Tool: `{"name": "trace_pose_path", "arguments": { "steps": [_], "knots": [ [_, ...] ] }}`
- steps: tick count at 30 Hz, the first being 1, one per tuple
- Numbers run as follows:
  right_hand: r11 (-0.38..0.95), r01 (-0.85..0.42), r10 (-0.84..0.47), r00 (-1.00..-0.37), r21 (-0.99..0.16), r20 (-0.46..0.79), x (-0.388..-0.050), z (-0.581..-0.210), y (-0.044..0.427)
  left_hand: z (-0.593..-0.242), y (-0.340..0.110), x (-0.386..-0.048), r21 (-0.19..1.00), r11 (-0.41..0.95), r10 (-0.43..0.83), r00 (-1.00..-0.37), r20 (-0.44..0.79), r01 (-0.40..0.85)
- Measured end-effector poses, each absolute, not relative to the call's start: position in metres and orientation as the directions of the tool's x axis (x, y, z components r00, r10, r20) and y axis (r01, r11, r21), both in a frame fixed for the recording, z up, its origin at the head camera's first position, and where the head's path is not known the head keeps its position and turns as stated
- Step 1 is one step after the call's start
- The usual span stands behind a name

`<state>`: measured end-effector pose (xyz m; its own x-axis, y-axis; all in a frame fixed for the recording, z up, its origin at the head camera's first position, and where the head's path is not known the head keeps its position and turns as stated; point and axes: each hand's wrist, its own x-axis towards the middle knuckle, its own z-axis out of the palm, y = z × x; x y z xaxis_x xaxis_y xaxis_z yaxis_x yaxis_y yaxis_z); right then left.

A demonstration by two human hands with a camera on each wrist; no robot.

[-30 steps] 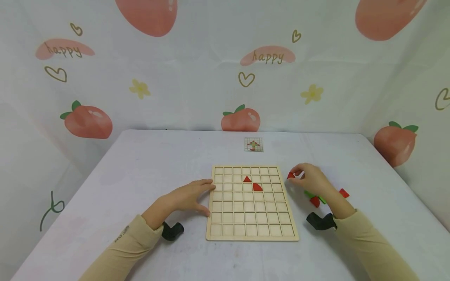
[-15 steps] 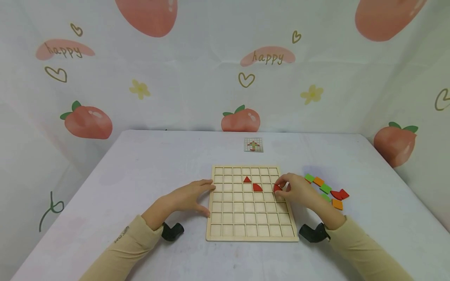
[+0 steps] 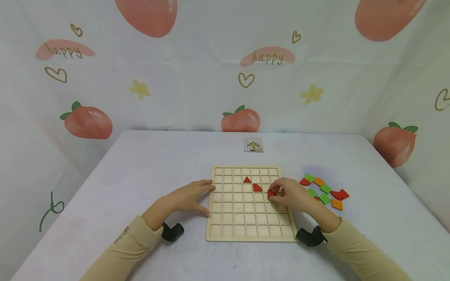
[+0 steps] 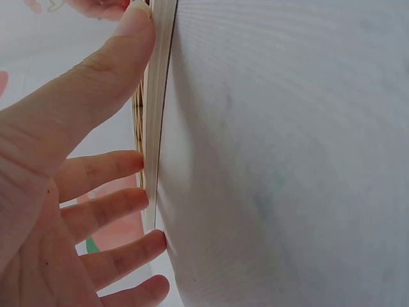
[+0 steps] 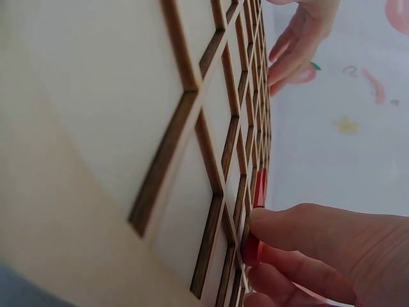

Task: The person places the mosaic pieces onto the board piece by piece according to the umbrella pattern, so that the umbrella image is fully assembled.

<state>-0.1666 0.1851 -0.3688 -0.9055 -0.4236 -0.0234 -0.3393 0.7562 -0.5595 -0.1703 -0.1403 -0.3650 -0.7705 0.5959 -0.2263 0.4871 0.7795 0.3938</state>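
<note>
A wooden grid board [image 3: 246, 238] lies flat on the table. Seated in its cells are a red triangle [image 3: 247, 180] and a red quarter-circle piece [image 3: 257, 187]. With thumb and fingers, my right hand [image 3: 293, 194] pinches a red puzzle piece [image 3: 270, 194] over the right part of the grid. The right wrist view shows this red piece [image 5: 252, 248] tilted at the board's surface; its full outline is partly covered by the fingers. My left hand [image 3: 186, 195] touches the board's left edge, fingers spread and fairly straight, thumb nearer the front.
Right of the board lie several loose pieces, among them an orange square [image 3: 337, 205], a green square [image 3: 324, 199] and a red piece [image 3: 304, 182]. A small pattern card [image 3: 253, 144] lies behind the board. A printed curtain [image 3: 190, 78] hangs at the table's back.
My right hand has carried the red piece leftward from beside the board to over its right columns, uncovering more of the loose pieces. The left hand has stayed at the edge.
</note>
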Motion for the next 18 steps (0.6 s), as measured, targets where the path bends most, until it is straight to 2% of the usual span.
{"name": "trace_pose_path", "arguments": {
  "steps": [18],
  "knots": [
    [0.755, -0.373, -0.469, -0.882, -0.539, -0.046, -0.1666, -0.3641, 0.1788, -0.3639, -0.141, -0.1695, 0.394, 0.772, 0.605, -0.765, -0.218, 0.498]
  ]
}}
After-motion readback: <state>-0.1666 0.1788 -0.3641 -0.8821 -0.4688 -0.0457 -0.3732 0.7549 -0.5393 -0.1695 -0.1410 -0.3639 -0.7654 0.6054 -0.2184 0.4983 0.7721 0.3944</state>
